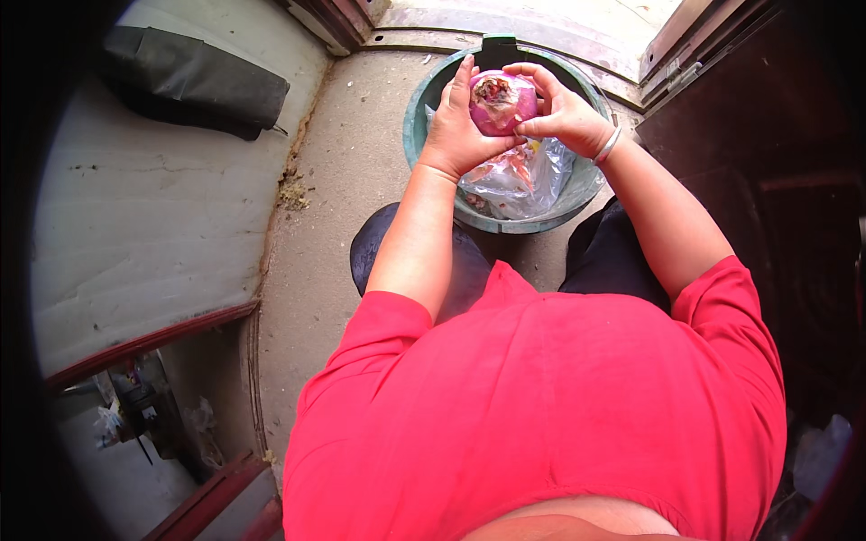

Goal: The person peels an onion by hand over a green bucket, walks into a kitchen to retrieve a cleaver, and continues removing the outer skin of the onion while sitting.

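A large red onion (505, 111) is held between my two hands above a green plastic bucket (411, 138). Its brown, dried root end faces up toward me, and some of the skin around it looks torn. My left hand (459, 125) cups the onion from the left and below, thumb along its lower edge. From the right, my right hand (563, 113) grips it with thumb and fingers; a pale bracelet circles that wrist. Below the hands, a clear plastic bag (541, 179) lies inside the bucket, with orange and reddish scraps showing in it.
The bucket stands on a concrete floor (338, 223) between my knees, close to a door threshold (440, 37). A dark door (758, 135) is at the right. A black object (203, 78) hangs along the pale wall (155, 216) at left. Plastic bags lie lower right.
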Available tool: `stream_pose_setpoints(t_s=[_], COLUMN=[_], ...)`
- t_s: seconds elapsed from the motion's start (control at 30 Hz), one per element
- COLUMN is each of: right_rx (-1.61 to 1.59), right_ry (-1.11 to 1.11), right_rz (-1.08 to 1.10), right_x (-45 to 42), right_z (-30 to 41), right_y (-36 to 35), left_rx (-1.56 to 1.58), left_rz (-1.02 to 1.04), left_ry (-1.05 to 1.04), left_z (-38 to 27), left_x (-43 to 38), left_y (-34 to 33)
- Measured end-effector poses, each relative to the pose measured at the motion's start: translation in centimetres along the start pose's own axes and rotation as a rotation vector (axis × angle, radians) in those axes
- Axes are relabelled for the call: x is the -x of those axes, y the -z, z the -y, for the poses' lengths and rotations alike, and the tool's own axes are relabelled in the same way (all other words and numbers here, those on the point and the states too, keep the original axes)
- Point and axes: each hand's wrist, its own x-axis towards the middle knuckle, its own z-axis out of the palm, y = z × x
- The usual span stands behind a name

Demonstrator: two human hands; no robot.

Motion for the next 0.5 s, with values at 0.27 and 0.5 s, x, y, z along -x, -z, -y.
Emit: stream_pose_setpoints(t_s=[0.27,0.5], right_rx=[-0.089,-0.082], right_ry=[-0.01,-0.165], right_rz=[-0.007,-0.159], right_x=[-0.2,-0.6], right_z=[0.0,-0.8], right_y=[0.7,1.7], left_rx=[-0.018,-0.04], left_rz=[-0.001,0.023], left_ry=[0.016,0.047], left_z=[-0.7,-0.6], left_x=[0.0,0.1], left_y=[0.4,0.6])
